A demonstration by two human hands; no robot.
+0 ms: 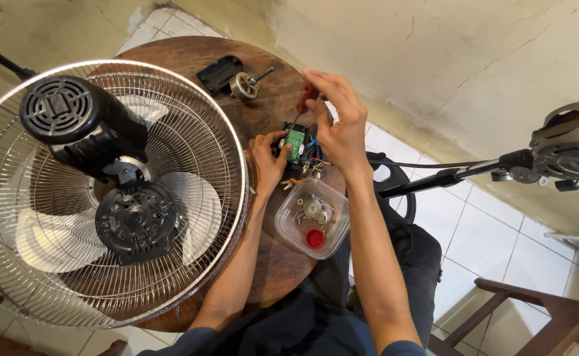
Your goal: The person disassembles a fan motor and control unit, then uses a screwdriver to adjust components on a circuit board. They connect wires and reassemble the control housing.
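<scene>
As the work goes on at a round wooden table (190, 56), a person seated at its edge bends over a fan's electronics.

Fan, left: the pedestal fan head (105, 191) lies grille-up across most of the tabletop, motor housing (78, 122) tilted over the pale blades; it looks partly stripped, not reassembled.

Left hand: the left hand (266, 161) curls round the small green circuit board (295, 142), steadying it just beside the grille's rim.

Right hand: the right hand (339, 122) pinches a red-handled screwdriver (301, 109), tip down at the board.

Board: near the table's right edge, wires (312, 161) trailing loose.

Done, left: small parts sit in a clear plastic tub (312, 217); a rotor (244, 84) and black cover (218, 72) lie apart behind.

Room: tight; fan left, tub below, table edge and a second motor on its stand (566, 151) right.
</scene>
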